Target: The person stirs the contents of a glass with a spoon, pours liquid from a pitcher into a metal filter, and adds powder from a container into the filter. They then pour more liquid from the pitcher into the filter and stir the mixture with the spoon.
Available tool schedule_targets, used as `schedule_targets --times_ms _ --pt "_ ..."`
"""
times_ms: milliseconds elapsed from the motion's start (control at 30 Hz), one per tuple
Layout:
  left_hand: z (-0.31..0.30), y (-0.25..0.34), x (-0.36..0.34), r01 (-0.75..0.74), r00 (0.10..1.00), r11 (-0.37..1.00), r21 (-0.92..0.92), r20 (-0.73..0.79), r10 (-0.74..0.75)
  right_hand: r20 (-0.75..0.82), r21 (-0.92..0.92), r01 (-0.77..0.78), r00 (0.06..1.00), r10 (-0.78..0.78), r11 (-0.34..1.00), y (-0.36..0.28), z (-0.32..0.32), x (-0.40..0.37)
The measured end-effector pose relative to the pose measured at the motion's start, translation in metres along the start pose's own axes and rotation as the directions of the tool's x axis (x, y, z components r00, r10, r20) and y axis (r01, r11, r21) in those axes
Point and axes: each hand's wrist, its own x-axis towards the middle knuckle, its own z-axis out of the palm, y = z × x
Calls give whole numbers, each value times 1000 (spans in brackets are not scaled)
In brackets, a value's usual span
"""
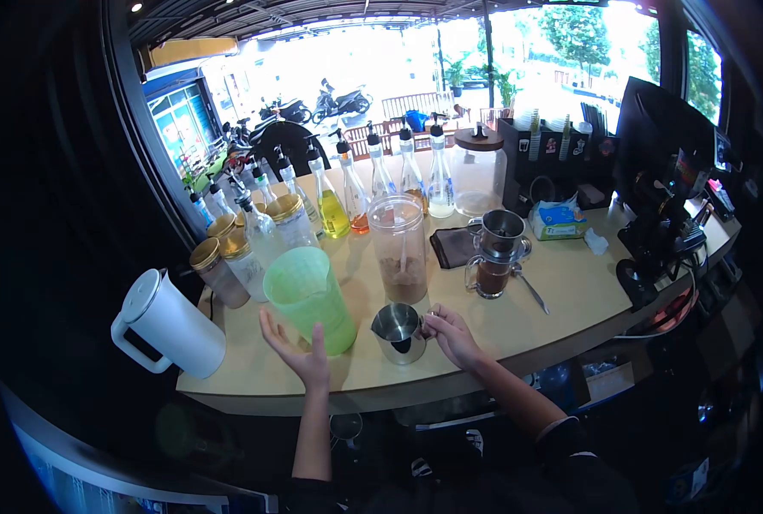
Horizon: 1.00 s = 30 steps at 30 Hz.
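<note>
On a clock face with twelve pointing away from the wearer, a white kettle (171,325) stands at ten o'clock from the left grip, near the left end of the bench (570,291), with gold-lidded jars (224,278) beyond it at eleven. The left grip (300,355) is released, its fingers spread and thumb raised, holding nothing; it cups the near left side of a green pitcher (313,300), though whether skin meets plastic cannot be told. The green pitcher lies at about one o'clock from that grip, its long axis running from its base up to an open mouth that slants toward eleven in this wide view. A row of pump bottles (333,214) lines the far side. Right of the green pitcher, close to the near edge of the bench, is a metal jug (398,334), mouth up and long axis roughly upright, between two and three o'clock from the left grip and at nine from the right. Its handle points toward the right grip (454,338), which is clearly the nearer one and is closed around that handle. A clear canister of brown powder (401,257) stands just beyond the metal jug, at twelve from it. Farther right, a glass mug (491,279) bearing a metal filter (501,231) sits at one o'clock from the right grip, with a spoon (531,291) beside it.
</note>
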Motion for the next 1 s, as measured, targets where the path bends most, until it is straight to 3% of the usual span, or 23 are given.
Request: schedule_targets --times_ms 67,133,333,433,500,567,700,767,833,933,1000 --pt "-1 15 0 -18 999 998 60 -37 21 -3 24 3 1000 -3 1000 -10 0 -5" --pt "3 27 0 -252 967 965 74 -11 253 -87 39 -19 996 22 999 -23 -2 -12" --pt "46 44 -6 -440 896 896 -58 31 442 -96 50 37 995 -32 998 -92 -13 -33" --pt "87 55 -13 -435 881 885 -169 123 457 -124 -1 58 991 -58 998 -138 -21 -45" --pt "117 65 -16 -402 883 890 -215 166 439 -169 -66 27 985 -38 997 -175 -21 -53" --pt "147 73 -14 -316 837 890 -330 345 425 -190 -91 24 981 -41 996 -206 -31 -55" --pt "214 67 -9 -221 815 912 -346 449 368 -210 -155 37 975 -70 987 -255 -61 -49" --pt "242 61 -6 62 830 899 -434 522 195 -216 -167 75 970 -111 983 -270 -80 -39" --pt "258 48 -6 122 805 905 -408 574 150 -221 -205 131 959 -176 970 -281 -98 -30" --pt "271 40 -9 347 755 809 -475 653 59 -206 -274 114 963 -174 955 -295 -118 -14" --pt "273 34 -12 367 733 801 -474 677 65 -204 -228 102 967 -150 968 -301 -125 -3"
